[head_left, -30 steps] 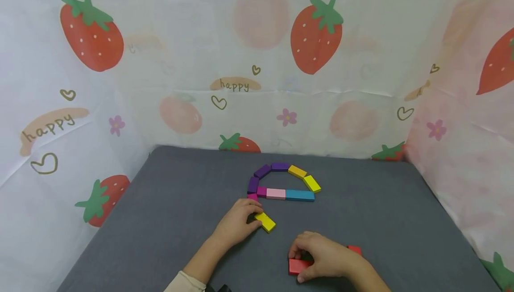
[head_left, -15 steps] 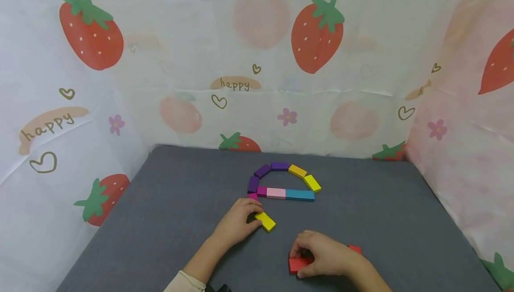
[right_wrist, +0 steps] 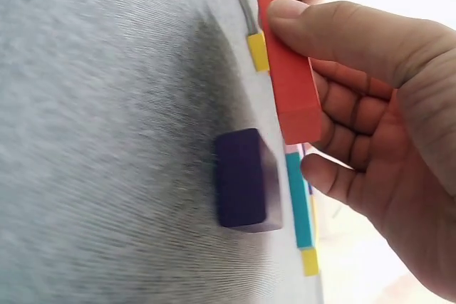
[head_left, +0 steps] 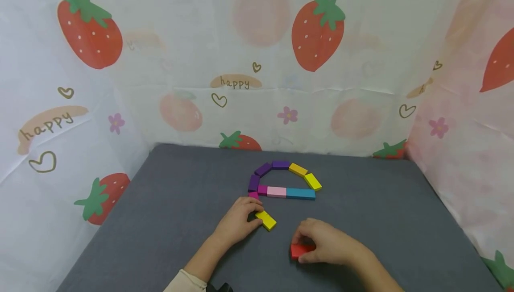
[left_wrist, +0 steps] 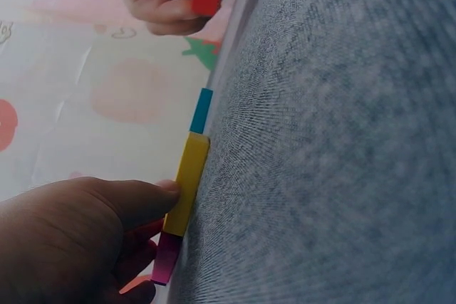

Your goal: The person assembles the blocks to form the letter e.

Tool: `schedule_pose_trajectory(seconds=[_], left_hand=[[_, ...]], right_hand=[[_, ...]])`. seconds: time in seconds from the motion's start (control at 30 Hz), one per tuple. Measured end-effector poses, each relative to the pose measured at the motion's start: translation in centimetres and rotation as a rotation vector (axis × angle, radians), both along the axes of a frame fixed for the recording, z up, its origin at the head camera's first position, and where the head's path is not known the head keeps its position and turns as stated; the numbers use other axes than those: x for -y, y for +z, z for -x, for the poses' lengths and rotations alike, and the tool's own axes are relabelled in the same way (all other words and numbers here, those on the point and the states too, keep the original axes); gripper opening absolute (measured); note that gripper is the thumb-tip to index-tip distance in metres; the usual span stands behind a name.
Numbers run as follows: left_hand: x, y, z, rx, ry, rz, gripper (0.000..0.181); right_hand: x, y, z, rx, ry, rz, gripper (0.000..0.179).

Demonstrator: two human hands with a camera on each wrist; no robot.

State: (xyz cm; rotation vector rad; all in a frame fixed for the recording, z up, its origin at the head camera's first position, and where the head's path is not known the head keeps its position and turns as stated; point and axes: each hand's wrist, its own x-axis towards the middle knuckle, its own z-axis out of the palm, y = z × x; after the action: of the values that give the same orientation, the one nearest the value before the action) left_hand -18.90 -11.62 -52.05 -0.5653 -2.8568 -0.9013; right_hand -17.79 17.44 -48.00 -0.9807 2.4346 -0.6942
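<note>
My left hand [head_left: 238, 221] rests on the table and holds a yellow block [left_wrist: 187, 186] between thumb and fingers. The yellow block's upper end meets a magenta block [left_wrist: 167, 258], partly covered by the fingers. My right hand [head_left: 332, 244] pinches a long red block [right_wrist: 291, 76] by thumb and fingers, raised above the cloth with a shadow beneath. Under that hand a dark purple block [right_wrist: 242, 179] lies on the table, hidden in the head view. Farther back, several purple blocks [head_left: 263, 169] and yellow-toned blocks [head_left: 312, 181] form an arch.
Along the arch's base runs a straight row: a small magenta block [head_left: 262, 190], a pink block [head_left: 276, 192] and a blue block [head_left: 300, 194]. Grey cloth covers the table [head_left: 180, 185]. A strawberry-printed curtain [head_left: 257, 60] encloses the back and sides.
My right hand has lifted the red block and moved it slightly away from me. The red piece seen earlier beside the right wrist no longer shows. The left hand stays put.
</note>
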Motion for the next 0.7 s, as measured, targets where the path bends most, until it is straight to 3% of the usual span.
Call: schedule_pose_trajectory(seconds=[0.33, 0.7], left_hand=[[0.0, -0.1, -0.1, 0.004, 0.008, 0.009, 0.027], [-0.1, -0.1, 0.0, 0.008, 0.026, 0.007, 0.027]], right_hand=[[1.1, 1.6, 1.1, -0.107, -0.013, -0.018, 0.03], [2.5, 1.2, 2.9, -0.189, -0.008, -0.013, 0.027]])
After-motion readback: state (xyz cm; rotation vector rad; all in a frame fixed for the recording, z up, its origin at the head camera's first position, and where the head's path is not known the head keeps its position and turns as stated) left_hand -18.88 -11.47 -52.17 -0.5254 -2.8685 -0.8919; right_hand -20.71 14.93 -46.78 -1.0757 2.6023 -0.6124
